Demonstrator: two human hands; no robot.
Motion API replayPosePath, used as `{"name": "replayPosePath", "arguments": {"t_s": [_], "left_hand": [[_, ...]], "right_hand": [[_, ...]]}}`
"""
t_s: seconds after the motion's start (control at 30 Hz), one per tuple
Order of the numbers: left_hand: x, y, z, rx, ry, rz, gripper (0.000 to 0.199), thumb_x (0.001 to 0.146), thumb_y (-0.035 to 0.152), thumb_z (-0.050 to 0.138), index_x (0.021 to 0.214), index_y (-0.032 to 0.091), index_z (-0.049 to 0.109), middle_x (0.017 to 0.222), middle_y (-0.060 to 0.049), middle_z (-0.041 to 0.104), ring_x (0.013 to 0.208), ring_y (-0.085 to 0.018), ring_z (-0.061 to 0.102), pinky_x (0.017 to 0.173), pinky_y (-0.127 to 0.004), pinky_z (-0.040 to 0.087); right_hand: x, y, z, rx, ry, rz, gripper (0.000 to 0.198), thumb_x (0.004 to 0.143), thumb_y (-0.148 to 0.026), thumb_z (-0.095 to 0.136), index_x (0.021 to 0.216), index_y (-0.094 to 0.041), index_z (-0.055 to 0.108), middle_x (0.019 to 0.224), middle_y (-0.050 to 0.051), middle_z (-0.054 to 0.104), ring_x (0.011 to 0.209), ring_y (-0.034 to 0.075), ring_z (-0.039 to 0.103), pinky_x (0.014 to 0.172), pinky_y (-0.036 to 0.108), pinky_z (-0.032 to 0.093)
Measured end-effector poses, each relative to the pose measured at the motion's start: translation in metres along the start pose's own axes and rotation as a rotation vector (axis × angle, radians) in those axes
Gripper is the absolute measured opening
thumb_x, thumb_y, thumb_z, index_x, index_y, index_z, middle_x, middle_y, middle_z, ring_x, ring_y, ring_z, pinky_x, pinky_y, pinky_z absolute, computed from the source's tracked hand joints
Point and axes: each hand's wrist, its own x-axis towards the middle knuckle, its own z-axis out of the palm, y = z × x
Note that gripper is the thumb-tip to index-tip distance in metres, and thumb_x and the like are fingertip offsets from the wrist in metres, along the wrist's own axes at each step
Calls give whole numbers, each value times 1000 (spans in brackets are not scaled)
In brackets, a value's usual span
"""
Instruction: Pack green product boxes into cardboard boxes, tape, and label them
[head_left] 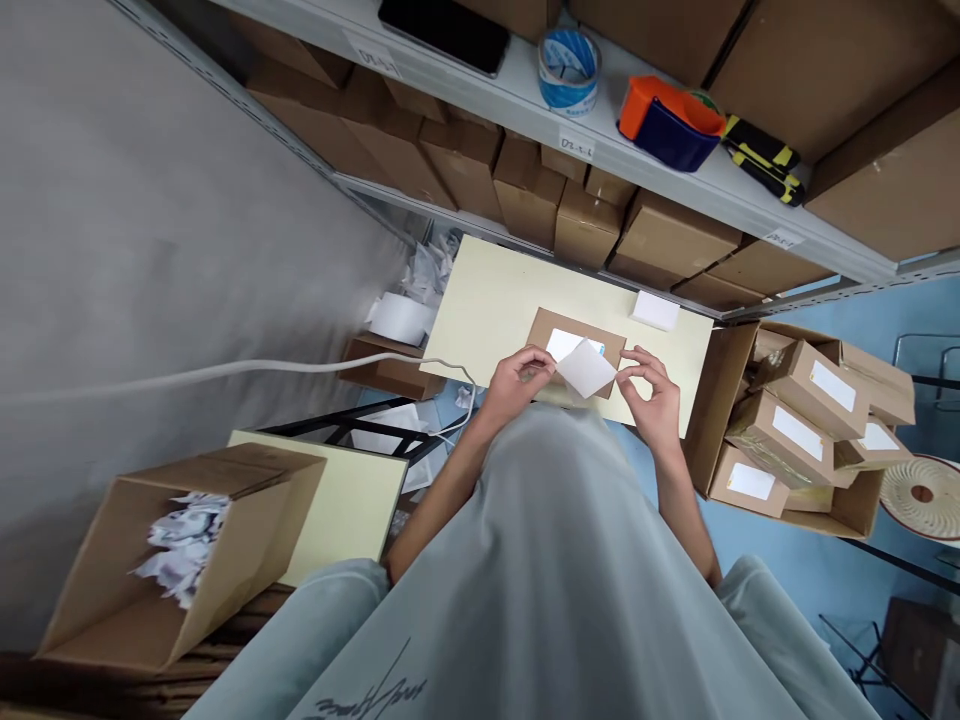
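Observation:
A small white square of paper, turned cornerwise, is held up between my two hands. My left hand pinches its left corner between thumb and fingers. At the opposite corner is my right hand, its thumb and forefinger closed on the paper. Below the paper lies a flat brown cardboard box, partly covered from view. A white label with a bit of blue shows on the box's top. The box rests on a pale yellow tabletop.
A stack of white paper slips sits at the table's back right. On the right, a large carton holds several labelled boxes. A shelf above bears blue tape, an orange tape dispenser and cutters. A white cable crosses at left.

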Motion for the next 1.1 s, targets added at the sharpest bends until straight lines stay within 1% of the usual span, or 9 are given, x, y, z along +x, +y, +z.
{"name": "replayPosePath", "arguments": {"t_s": [0.17,0.3,0.43,0.6,0.8,0.9,0.97,1.03,1.1], "left_hand": [[13,5,-31,-135,159,-17,20,81,39,81,82,22,71,79,-3,72,73,-18,67,73,-30,55],[24,7,-58,-259,324,-62,15,82,34,78,82,22,68,61,5,53,57,-12,55,60,-25,46],[35,6,-92,-422,473,-137,17,83,31,76,86,24,61,58,11,41,46,-9,45,47,-21,35],[60,7,-159,-491,720,-144,15,89,25,69,93,25,54,62,11,49,44,-7,50,44,-18,34],[106,16,-254,-124,879,-84,7,102,18,54,106,23,53,71,6,64,52,-11,64,50,-19,45],[127,18,-290,82,843,-38,19,102,21,62,120,21,57,101,-4,78,78,-17,78,65,-26,59],[138,17,-309,200,744,20,39,98,26,74,135,20,60,140,-14,75,124,-28,78,96,-36,64],[146,15,-321,301,616,92,59,96,31,83,148,15,58,170,-17,55,165,-37,48,130,-46,46],[151,11,-323,366,535,135,75,97,32,84,158,7,50,184,-20,36,178,-41,20,144,-50,21]], "right_hand": [[9,-15,17,67,85,5,14,97,-38,76,87,-29,80,125,8,84,144,34,68,128,63,48],[17,-24,31,108,161,26,16,97,-40,78,87,-28,79,120,9,84,133,33,74,124,60,53],[23,-33,47,121,213,56,16,95,-41,80,88,-26,80,119,9,84,127,32,76,121,57,54],[25,-44,73,110,236,69,23,97,-46,79,89,-25,78,118,10,84,127,32,76,119,57,55],[24,-55,108,101,204,97,26,95,-52,80,90,-26,78,120,11,83,126,33,75,120,59,54],[25,-62,126,96,200,115,27,95,-53,80,89,-26,77,119,11,83,125,33,75,116,58,56],[27,-68,135,97,199,110,26,95,-52,79,89,-27,77,119,11,84,124,32,76,115,56,57],[28,-73,141,101,198,102,26,97,-51,79,90,-27,78,118,10,84,124,32,76,115,56,57],[29,-77,145,111,203,95,25,97,-51,78,90,-27,78,118,10,84,123,32,76,115,56,57]]}}
